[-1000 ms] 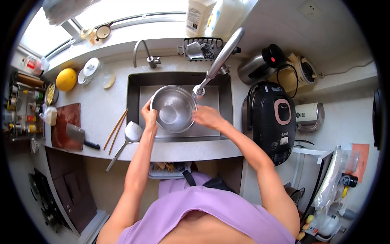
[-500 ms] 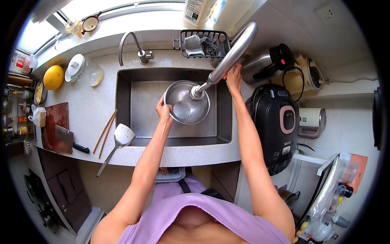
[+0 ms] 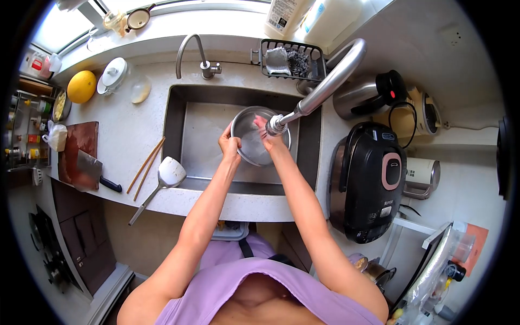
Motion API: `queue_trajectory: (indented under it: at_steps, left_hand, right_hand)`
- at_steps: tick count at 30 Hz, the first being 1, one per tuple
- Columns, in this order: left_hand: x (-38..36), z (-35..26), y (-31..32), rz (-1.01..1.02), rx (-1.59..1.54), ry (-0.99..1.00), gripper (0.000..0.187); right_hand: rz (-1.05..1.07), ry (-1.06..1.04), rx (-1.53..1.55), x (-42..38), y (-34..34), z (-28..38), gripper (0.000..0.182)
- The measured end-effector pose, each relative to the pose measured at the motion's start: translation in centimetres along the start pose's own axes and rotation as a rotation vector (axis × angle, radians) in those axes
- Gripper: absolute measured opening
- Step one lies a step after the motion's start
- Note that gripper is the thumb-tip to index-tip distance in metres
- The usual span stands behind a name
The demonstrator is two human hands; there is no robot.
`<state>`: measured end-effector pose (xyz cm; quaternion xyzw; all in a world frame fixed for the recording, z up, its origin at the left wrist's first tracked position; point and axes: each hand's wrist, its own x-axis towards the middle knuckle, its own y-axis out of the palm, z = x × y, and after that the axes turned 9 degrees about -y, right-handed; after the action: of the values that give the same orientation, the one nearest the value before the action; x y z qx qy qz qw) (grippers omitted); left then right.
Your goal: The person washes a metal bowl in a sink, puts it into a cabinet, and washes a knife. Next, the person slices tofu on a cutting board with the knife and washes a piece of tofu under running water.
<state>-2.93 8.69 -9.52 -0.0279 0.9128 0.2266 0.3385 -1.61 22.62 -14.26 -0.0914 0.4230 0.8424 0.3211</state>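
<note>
A round metal bowl (image 3: 252, 145) is held over the sink (image 3: 208, 143), beneath the head of the large curved faucet (image 3: 338, 69). My left hand (image 3: 229, 143) grips the bowl's left rim, thumb and fingers closed on it. Inside the bowl's upper right part is my right hand (image 3: 268, 134), under the faucet head; its fingers reach in with a reddish tint and are partly blurred, so their spread is unclear.
Left of the sink lie chopsticks (image 3: 146, 165), a spatula (image 3: 171, 172), a cleaver (image 3: 90, 165) on a cutting board (image 3: 78, 146), and a yellow fruit (image 3: 82, 86). A black rice cooker (image 3: 368, 181) and a kettle (image 3: 357, 97) stand right. A rack (image 3: 292, 58) holds scrubbers.
My right hand has left the faucet's base and moved left into the bowl. My left hand still holds the rim. The whole view has shifted slightly.
</note>
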Motion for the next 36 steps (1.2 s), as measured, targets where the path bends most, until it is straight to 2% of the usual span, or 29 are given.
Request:
queue_trajectory:
  at_steps: [3,6,8,9,11,12,14,15,17,18,20,21,22,24,25,28,29,30,32,33,34,36]
  left_hand:
    - [-0.2,-0.3,0.1,0.011,-0.019,-0.008,0.072]
    - [0.0,0.0,0.4,0.025,-0.051,-0.007,0.072]
    - [0.2,0.3,0.6,0.032,-0.068,-0.002,0.072]
    - [0.2,0.6,0.6,0.032,-0.075,-0.032,0.073]
    - [0.1,0.5,0.4,0.031,-0.082,-0.062,0.074]
    - [-0.2,0.2,0.3,0.0,-0.075,-0.093,0.074]
    - [-0.7,-0.2,-0.1,-0.031,-0.066,-0.128,0.074]
    - [-1.0,-0.4,-0.4,-0.03,-0.01,-0.129,0.075]
    - [-1.7,-0.8,-0.7,-0.017,0.052,-0.109,0.075]
    - [-1.9,-0.7,-0.8,-0.018,0.056,-0.109,0.075]
    - [-2.0,-0.8,-1.3,-0.017,0.059,-0.081,0.072]
    - [-2.1,-1.0,-1.4,-0.02,0.063,-0.077,0.072]
    - [-2.2,-1.1,-1.5,-0.014,0.085,-0.078,0.072]
    - [-2.6,-1.3,-1.4,-0.003,0.111,-0.08,0.073]
    - [-2.8,-1.5,-1.2,0.008,0.128,-0.087,0.071]
    - [-3.1,-1.9,-0.6,0.026,0.154,-0.082,0.069]
    - [-3.3,-2.0,-0.6,0.026,0.164,-0.073,0.07]
    - [-3.2,-2.0,-0.8,0.025,0.167,-0.074,0.07]
    - [-2.7,-2.2,-1.0,0.055,0.104,-0.039,0.071]
    - [-2.5,-2.4,-1.0,0.054,0.102,-0.039,0.071]
    - [-2.3,-2.7,-0.9,0.054,0.109,-0.037,0.072]
    - [-2.3,-2.9,-0.6,0.054,0.115,-0.038,0.074]
  right_hand:
    - [0.085,0.137,-0.077,-2.2,-0.9,2.4,0.019]
    - [0.201,0.091,0.153,-4.0,-0.8,4.0,0.018]
    - [0.254,0.288,-0.025,-3.4,-0.6,4.8,0.024]
    - [0.254,0.29,-0.027,-4.3,0.5,5.4,0.024]
    - [0.52,-0.101,-0.782,-7.0,3.5,7.1,0.043]
    - [0.519,-0.098,-0.782,-7.2,3.0,7.7,0.043]
    - [0.564,-0.183,-1.385,-7.5,1.6,9.5,0.064]
    - [0.563,-0.183,-1.384,-8.2,2.5,10.0,0.064]
    - [0.522,-0.421,-1.099,-10.9,6.0,12.1,0.076]
    - [0.52,-0.42,-1.095,-11.4,7.1,13.0,0.076]
    - [0.595,-0.587,-1.248,-12.1,9.2,14.6,0.08]
    - [0.532,-0.628,-1.247,-12.9,10.3,15.2,0.068]
    - [0.531,-0.628,-1.242,-12.8,10.5,15.2,0.068]
    - [0.617,-0.581,-1.306,-12.4,10.9,15.5,0.052]
    - [0.632,-0.63,-1.301,-12.6,11.7,15.5,0.039]
    - [0.614,-0.659,-1.173,-11.9,12.2,14.9,0.039]
    - [0.622,-0.78,-1.266,-11.4,11.8,15.2,0.037]
    - [0.621,-0.778,-1.264,-11.7,11.6,15.9,0.037]
    - [0.551,-0.813,-1.667,-12.7,11.1,17.9,0.039]
    - [0.554,-0.781,-1.759,-13.0,10.4,18.5,0.04]
    - [0.557,-0.78,-1.759,-13.2,10.0,18.4,0.04]
    - [0.665,-0.538,-1.498,-13.7,9.8,18.3,0.04]
